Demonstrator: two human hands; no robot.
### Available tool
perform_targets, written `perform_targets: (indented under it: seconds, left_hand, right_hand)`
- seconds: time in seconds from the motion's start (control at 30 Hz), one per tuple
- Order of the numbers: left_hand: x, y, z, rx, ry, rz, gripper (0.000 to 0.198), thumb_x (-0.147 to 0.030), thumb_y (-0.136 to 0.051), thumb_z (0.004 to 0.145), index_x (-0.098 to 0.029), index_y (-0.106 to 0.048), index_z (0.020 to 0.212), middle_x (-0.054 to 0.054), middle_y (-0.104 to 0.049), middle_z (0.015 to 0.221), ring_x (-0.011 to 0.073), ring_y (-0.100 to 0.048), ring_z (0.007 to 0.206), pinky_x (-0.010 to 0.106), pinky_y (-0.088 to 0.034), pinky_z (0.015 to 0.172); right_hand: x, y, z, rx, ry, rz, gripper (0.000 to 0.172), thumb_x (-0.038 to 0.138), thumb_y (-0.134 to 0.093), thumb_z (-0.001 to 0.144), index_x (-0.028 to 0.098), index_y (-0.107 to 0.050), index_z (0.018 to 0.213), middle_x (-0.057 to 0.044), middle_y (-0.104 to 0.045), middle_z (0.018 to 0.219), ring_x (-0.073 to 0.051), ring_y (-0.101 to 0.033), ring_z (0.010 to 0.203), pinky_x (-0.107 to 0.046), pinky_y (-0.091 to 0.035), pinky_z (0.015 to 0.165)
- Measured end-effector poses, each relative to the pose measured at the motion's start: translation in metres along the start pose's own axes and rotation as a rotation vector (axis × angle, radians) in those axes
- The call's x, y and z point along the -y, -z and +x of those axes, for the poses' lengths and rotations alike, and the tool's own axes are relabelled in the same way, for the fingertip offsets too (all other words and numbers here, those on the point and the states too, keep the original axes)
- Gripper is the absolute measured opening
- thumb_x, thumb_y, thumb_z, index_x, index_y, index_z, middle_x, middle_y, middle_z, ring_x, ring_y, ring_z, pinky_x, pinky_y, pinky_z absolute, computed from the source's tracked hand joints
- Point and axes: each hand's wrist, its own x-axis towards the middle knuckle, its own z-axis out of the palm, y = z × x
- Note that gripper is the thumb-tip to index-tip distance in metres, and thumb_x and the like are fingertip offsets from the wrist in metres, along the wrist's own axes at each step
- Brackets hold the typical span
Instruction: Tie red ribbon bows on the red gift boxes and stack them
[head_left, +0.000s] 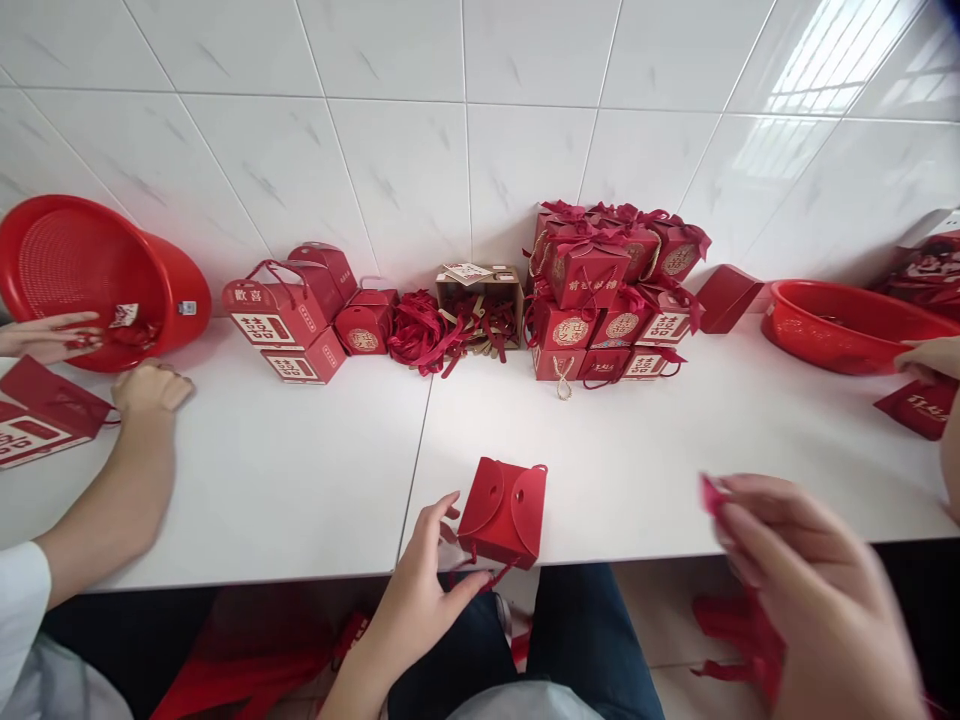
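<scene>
A small red gift box (512, 512) sits at the table's front edge, its top closed by two rounded flaps with small holes. Dark red cord handles show at its sides. My left hand (424, 590) holds the box by its near left corner, fingers along the left side and thumb by the lower cord. Off to the right, my right hand (802, 580), slightly blurred, is raised near the table edge. Its thumb and forefinger pinch a red ribbon (710, 493), apart from the box.
Along the wall stand stacked gift boxes (574, 330), more boxes (289, 315), a ribbon heap (420, 330) and an open carton (480, 300). Red basins (161, 290) stand at both ends. Co-workers' hands (154, 388) are busy left and right. Red material hangs below the table.
</scene>
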Motion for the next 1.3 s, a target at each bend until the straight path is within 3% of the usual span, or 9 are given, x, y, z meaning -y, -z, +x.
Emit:
perform_targets:
  seconds: [0.07, 0.17, 0.27, 0.47, 0.63, 0.87, 1.03, 1.17, 1.3]
  left_hand:
    - [-0.003, 0.002, 0.000, -0.037, -0.085, 0.039, 0.075, -0.033, -0.067, 0.078, -0.031, -0.027, 0.141, 0.011, -0.042, 0.137, 0.0298, -0.046, 0.126, 0.046, -0.042, 0.103]
    - [-0.016, 0.007, 0.009, -0.087, -0.186, 0.047, 0.046, -0.029, -0.057, 0.086, -0.028, -0.043, 0.130, 0.011, -0.039, 0.140, 0.0305, -0.036, 0.134, 0.048, -0.036, 0.108]
    - [-0.032, 0.007, 0.025, -0.053, -0.263, 0.094, 0.027, -0.025, -0.050, 0.089, -0.028, -0.056, 0.115, 0.008, -0.041, 0.138, 0.0297, -0.035, 0.133, 0.048, -0.036, 0.108]
    - [-0.050, -0.005, 0.048, 0.074, -0.336, 0.200, 0.036, -0.017, -0.049, 0.086, -0.027, -0.051, 0.121, 0.009, -0.039, 0.140, 0.0306, -0.030, 0.134, 0.052, -0.032, 0.109]
    - [-0.057, -0.006, 0.051, 0.066, -0.278, 0.151, 0.019, -0.021, -0.046, 0.091, -0.026, -0.054, 0.108, 0.008, -0.044, 0.135, 0.0284, -0.032, 0.133, 0.052, -0.034, 0.107]
    - [-0.058, -0.008, 0.059, 0.064, -0.269, 0.100, 0.014, -0.024, -0.047, 0.092, -0.026, -0.059, 0.098, 0.005, -0.046, 0.133, 0.0249, -0.034, 0.131, 0.048, -0.035, 0.108]
    - [-0.057, -0.007, 0.061, 0.074, -0.300, 0.063, 0.011, -0.020, -0.043, 0.094, -0.024, -0.053, 0.090, 0.006, -0.052, 0.123, 0.0219, -0.040, 0.127, 0.043, -0.039, 0.105]
    - [-0.063, -0.002, 0.061, 0.107, -0.323, 0.021, 0.015, -0.020, -0.034, 0.097, -0.023, -0.047, 0.091, 0.007, -0.053, 0.119, 0.0198, -0.043, 0.127, 0.038, -0.042, 0.101]
    - [-0.069, -0.001, 0.062, 0.080, -0.331, 0.008, 0.016, -0.020, -0.031, 0.098, -0.023, -0.045, 0.091, 0.008, -0.051, 0.121, 0.0194, -0.045, 0.126, 0.034, -0.045, 0.097]
  right_hand:
    - [0.013, -0.026, 0.011, 0.169, -0.160, 0.241, 0.021, 0.041, -0.061, 0.086, 0.030, -0.055, 0.103, -0.001, -0.056, 0.071, -0.016, -0.053, 0.057, -0.029, -0.041, 0.049]
    - [0.025, -0.066, 0.024, 0.427, -0.247, 0.470, 0.023, 0.041, -0.062, 0.083, 0.024, -0.049, 0.089, 0.004, -0.049, 0.061, -0.011, -0.041, 0.052, -0.024, -0.032, 0.048]
    - [0.028, -0.093, 0.029, 0.546, -0.303, 0.525, 0.022, 0.034, -0.062, 0.082, 0.022, -0.044, 0.084, 0.008, -0.042, 0.056, -0.008, -0.033, 0.051, -0.021, -0.026, 0.049]
    - [0.028, -0.104, 0.035, 0.580, -0.332, 0.546, 0.016, 0.023, -0.056, 0.077, 0.022, -0.040, 0.079, 0.010, -0.039, 0.054, -0.007, -0.031, 0.050, -0.020, -0.024, 0.050]
    - [0.028, -0.106, 0.039, 0.589, -0.316, 0.452, 0.013, 0.017, -0.052, 0.074, 0.022, -0.042, 0.079, 0.011, -0.041, 0.051, -0.008, -0.032, 0.050, -0.021, -0.027, 0.050]
    - [0.026, -0.114, 0.039, 0.624, -0.290, 0.445, 0.012, 0.017, -0.053, 0.077, 0.022, -0.044, 0.083, 0.010, -0.046, 0.052, -0.008, -0.037, 0.052, -0.022, -0.031, 0.053]
    - [0.026, -0.113, 0.037, 0.615, -0.198, 0.374, 0.010, 0.025, -0.053, 0.085, 0.023, -0.046, 0.091, 0.008, -0.047, 0.057, -0.009, -0.040, 0.052, -0.023, -0.035, 0.053]
    - [0.024, -0.108, 0.040, 0.475, 0.034, 0.137, 0.026, 0.036, -0.058, 0.086, 0.025, -0.058, 0.109, -0.004, -0.058, 0.094, -0.019, -0.056, 0.088, -0.033, -0.047, 0.078]
    - [0.028, -0.109, 0.043, 0.519, 0.129, 0.065, 0.026, 0.040, -0.058, 0.087, 0.030, -0.065, 0.110, -0.007, -0.052, 0.118, -0.025, -0.048, 0.118, -0.044, -0.037, 0.102]
